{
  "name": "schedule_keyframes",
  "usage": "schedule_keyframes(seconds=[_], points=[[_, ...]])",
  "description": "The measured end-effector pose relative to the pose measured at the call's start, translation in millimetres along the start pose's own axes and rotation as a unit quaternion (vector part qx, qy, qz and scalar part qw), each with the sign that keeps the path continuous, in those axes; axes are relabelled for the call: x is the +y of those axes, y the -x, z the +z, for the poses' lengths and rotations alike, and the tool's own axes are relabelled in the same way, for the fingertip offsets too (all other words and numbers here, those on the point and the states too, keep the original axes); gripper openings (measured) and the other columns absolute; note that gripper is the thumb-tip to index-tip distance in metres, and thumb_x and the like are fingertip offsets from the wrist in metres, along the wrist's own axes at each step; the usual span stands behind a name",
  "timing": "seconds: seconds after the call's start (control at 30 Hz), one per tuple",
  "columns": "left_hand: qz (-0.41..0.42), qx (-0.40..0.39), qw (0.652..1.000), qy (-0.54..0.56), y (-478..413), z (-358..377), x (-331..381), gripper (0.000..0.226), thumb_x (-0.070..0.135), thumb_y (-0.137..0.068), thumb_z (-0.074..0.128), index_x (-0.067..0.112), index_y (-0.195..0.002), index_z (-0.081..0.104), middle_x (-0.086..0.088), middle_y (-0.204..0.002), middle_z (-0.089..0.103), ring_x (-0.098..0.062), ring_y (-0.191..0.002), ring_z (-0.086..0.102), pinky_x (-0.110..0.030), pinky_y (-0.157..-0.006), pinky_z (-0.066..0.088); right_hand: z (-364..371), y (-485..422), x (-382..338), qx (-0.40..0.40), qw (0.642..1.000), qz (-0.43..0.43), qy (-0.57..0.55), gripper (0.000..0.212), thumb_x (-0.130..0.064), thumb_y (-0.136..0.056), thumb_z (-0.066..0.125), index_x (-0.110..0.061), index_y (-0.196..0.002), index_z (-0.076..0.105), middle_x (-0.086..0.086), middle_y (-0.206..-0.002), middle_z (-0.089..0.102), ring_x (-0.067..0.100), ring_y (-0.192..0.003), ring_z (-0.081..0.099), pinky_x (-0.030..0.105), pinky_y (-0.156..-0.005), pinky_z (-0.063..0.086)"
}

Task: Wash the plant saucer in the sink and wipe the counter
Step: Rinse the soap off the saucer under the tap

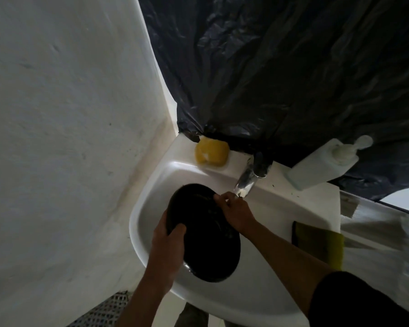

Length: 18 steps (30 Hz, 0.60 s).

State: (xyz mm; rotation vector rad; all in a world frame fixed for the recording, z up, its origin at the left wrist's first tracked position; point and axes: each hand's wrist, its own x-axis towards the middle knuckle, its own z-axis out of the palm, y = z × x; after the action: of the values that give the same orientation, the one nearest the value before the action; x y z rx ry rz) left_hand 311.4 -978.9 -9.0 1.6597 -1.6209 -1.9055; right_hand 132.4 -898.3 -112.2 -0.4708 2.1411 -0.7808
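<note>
Now, fingers of the left hand [167, 246]: clamped on the near-left rim of the saucer [206, 234], with the thumb over the top and the others hidden below.
Fingers of the right hand [236, 213]: bent on the far rim, just under the tap [244, 182]; it cannot be told if they pinch or only rub.
Saucer: black and tilted, held over the basin of the sink [151, 185], not lying flat in it.
Risk of slipping: a wet, smooth rim held mostly by one thumb may slide out and strike the hard basin, and it could chip.
Risk at the tap: the far rim is very near the spout, so a lift or a turn could knock against it.
Risk of splashing: the tilted face may throw dirty water over the edge onto the tabletop [312, 204], which already shows small dark specks.
Things nearby: a yellow sponge [211, 153] and a soap bottle [324, 166] stand on the ledge, and a green-and-yellow pad [316, 244] lies at the right edge; a wide elbow movement could push them.
</note>
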Motion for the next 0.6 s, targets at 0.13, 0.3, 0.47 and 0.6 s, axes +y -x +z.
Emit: schedule_keyframes(seconds=[0.13, 0.3, 0.47, 0.6], points=[[-0.018, 0.010, 1.000, -0.008, 0, -3, 3, 0.051, 0.015, -0.096, 0.058, 0.040, -0.141, 0.058, 0.006, -0.123, 0.071, -0.023, -0.117, 0.065, -0.050, -0.102, 0.054, -22, 9, 9, 0.016, 1.000, 0.014, -0.009, 0.029, -0.049, -0.094, 0.054, -0.027, -0.081, 0.066, -0.002, -0.079, 0.071, 0.012, -0.074, 0.068, 0.029, -0.072, 0.049], [0.025, 0.018, 0.994, -0.107, -2, 0, 23, 0.065, 0.000, -0.094, 0.057, 0.034, -0.149, 0.049, 0.003, -0.133, 0.064, -0.026, -0.128, 0.057, -0.040, -0.109, 0.045, -59, 36, -5, 0.071, 0.987, 0.032, -0.143, 0.018, -0.012, -0.096, 0.058, -0.022, -0.087, 0.071, 0.007, -0.077, 0.075, 0.018, -0.057, 0.067, 0.031, -0.056, 0.048], [0.147, -0.002, 0.953, -0.264, 7, 4, 46, 0.073, -0.005, -0.096, 0.047, 0.035, -0.157, 0.037, -0.001, -0.138, 0.064, -0.011, -0.113, 0.057, -0.024, -0.100, 0.037, -98, 66, -41, 0.128, 0.952, 0.096, -0.262, 0.020, -0.011, -0.097, 0.054, -0.007, -0.090, 0.072, 0.015, -0.073, 0.072, 0.026, -0.054, 0.062, 0.032, -0.051, 0.048], [0.231, -0.027, 0.910, -0.343, 10, 3, 54, 0.067, 0.011, -0.102, 0.049, 0.035, -0.161, 0.027, 0.003, -0.142, 0.063, -0.018, -0.119, 0.064, -0.028, -0.099, 0.046, -118, 85, -64, 0.172, 0.921, 0.122, -0.327, 0.044, -0.039, -0.103, 0.047, -0.005, -0.092, 0.072, 0.016, -0.072, 0.072, 0.025, -0.054, 0.063, 0.029, -0.049, 0.050]])
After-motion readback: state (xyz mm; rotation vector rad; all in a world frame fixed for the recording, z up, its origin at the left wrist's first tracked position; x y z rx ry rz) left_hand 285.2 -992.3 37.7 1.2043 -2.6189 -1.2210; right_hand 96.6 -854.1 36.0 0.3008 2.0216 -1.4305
